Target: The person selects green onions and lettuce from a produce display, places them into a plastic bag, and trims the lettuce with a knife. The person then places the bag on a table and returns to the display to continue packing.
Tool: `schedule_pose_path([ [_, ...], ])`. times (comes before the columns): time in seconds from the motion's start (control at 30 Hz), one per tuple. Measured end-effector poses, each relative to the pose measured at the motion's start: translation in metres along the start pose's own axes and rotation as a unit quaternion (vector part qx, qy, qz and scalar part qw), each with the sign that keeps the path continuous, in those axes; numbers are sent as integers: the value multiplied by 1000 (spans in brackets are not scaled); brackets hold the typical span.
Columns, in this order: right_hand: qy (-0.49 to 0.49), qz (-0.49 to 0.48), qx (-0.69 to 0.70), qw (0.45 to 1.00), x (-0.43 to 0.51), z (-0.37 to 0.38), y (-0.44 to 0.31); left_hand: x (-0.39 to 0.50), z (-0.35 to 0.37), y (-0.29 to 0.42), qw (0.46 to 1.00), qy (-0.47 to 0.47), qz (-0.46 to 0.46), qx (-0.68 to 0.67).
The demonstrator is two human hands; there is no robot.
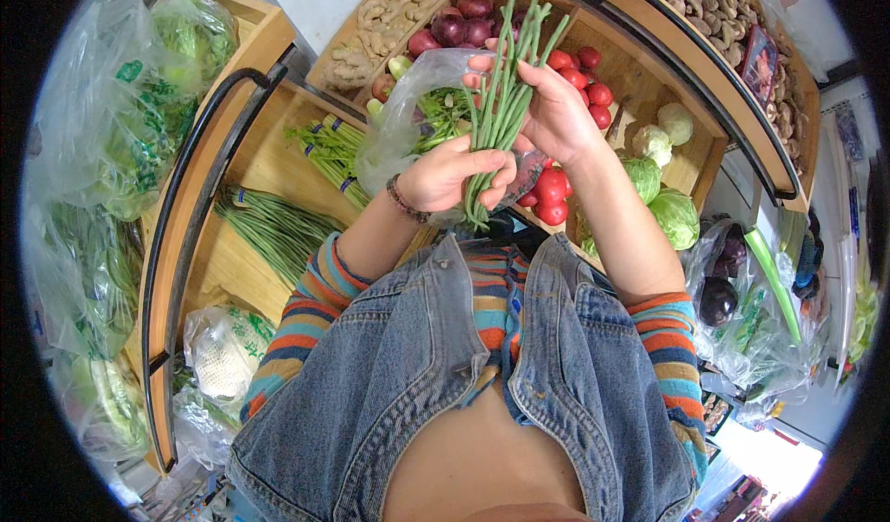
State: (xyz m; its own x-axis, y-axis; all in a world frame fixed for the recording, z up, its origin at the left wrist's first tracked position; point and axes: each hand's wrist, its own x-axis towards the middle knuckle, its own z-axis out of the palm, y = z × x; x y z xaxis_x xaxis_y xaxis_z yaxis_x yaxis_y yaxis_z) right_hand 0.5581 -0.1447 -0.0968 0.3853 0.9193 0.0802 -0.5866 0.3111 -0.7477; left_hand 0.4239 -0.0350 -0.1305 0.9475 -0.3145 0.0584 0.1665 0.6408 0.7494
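Note:
A bundle of green long beans point(502, 108) is held upright between my two hands, above the wooden produce bins. Around its lower part my left hand point(462, 174) is closed, with a beaded bracelet on the wrist. Higher up, my right hand point(556, 108) holds the upper part between thumb and fingers. Behind the beans lies a clear plastic bag point(400, 129) with leafy greens point(445, 112) showing at its mouth; part of it is hidden by my hands.
Red onions point(452, 28), ginger point(389, 21), tomatoes point(551, 192) and cabbages point(673, 216) fill bins ahead and to the right. Tied celery point(334, 150) and another long bean bundle point(281, 226) lie left. A black metal rail point(163, 244) curves along the left shelf, beside bagged vegetables point(90, 278).

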Motion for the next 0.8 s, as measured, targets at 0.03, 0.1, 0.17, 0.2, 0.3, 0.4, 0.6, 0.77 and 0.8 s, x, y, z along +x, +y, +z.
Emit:
schedule_pose_path([
  [0.03, -4, 5, -11, 1000, 1, 2, 1, 2, -2, 1, 999, -24, 7, 21],
  [0.1, 18, 20, -23, 999, 2, 13, 2, 9, -4, 13, 999, 5, 42, -7],
  [0.17, -295, 96, 101, 945, 8, -30, 5, 22, 1, 34, 991, 56, 90, -79],
  [0.2, -171, 74, 54, 981, 6, -22, 12, 26, -6, 44, 988, 77, 103, -81],
  [0.3, -24, 77, -44, 996, -12, 12, 15, 38, -28, 64, 984, 18, 111, -137],
  [0.4, -3, 77, -209, 975, -13, 12, 11, 45, -28, 62, 963, 164, 169, -132],
  [0.6, -17, 111, -387, 915, -4, 7, -19, 48, -35, 54, 963, 162, 186, -108],
  [0.77, -31, 118, -403, 907, -1, 14, -50, 36, -22, 56, 980, 117, 117, -110],
  [0.8, -22, 122, -426, 896, 1, 12, -56, 34, -16, 57, 985, 130, 78, -82],
])
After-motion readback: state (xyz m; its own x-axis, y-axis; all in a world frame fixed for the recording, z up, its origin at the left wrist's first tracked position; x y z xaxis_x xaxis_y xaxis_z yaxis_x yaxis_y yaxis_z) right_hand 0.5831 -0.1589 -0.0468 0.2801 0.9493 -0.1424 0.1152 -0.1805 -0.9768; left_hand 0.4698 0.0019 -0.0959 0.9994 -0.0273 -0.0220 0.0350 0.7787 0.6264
